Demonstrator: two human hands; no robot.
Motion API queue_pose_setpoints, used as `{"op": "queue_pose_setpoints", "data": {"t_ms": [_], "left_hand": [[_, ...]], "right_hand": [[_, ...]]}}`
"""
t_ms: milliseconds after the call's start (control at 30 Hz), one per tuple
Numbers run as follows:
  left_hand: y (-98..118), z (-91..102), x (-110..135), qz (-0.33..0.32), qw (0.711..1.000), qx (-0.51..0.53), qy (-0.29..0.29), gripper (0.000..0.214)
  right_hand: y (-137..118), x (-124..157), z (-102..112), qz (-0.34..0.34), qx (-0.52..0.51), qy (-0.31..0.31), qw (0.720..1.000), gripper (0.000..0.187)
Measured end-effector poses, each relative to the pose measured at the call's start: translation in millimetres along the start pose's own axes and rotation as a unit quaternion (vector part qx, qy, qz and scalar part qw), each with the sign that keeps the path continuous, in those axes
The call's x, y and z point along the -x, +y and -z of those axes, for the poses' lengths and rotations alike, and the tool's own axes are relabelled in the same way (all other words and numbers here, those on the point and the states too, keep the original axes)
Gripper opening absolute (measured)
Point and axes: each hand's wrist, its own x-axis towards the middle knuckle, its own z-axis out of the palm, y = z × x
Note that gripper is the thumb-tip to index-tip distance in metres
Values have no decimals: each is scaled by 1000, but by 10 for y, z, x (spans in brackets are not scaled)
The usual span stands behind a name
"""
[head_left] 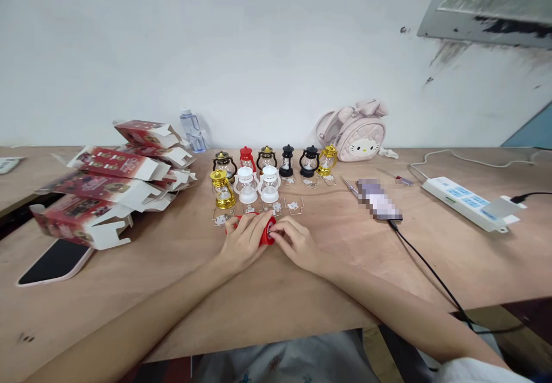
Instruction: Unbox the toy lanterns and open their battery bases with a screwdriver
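A red miniature lantern (268, 237) lies on its side low over the wooden table, its base turned to the right. My left hand (245, 238) is wrapped over its body and hides most of it. At the lantern's base, my right hand (296, 241) has thumb and finger pinched together; what they hold, if anything, is too small to make out. Just beyond my hands stand two white lanterns (247, 186) and a gold lantern (223, 190). Behind these is a row of black, bronze, red and gold lanterns (309, 162). Small metal-and-white pieces (294, 205) lie in front of them.
Red cardboard boxes (107, 167) are piled at left, beside a phone (56, 261). A water bottle (192, 130) and pink bag (361, 136) stand by the wall. At right are another phone (382, 199) on a black cable, screwdrivers (403, 180) and a power strip (468, 199).
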Motion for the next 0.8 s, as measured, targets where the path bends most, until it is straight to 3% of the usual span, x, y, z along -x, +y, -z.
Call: {"op": "queue_pose_setpoints", "data": {"t_ms": [200, 433, 633, 800], "left_hand": [[14, -9, 14, 0, 1000, 15, -14, 38], [14, -37, 36, 23, 999, 27, -29, 42], [0, -40, 39, 42, 998, 23, -37, 46], [-7, -34, 44, 66, 996, 13, -63, 52]], "right_hand": [[-11, 20, -15, 0, 54, -5, 999, 10], [15, 18, -27, -1, 47, 10, 999, 8], [83, 13, -20, -48, 2, 49, 998, 7], [310, -32, 51, -114, 21, 81, 990, 9]]}}
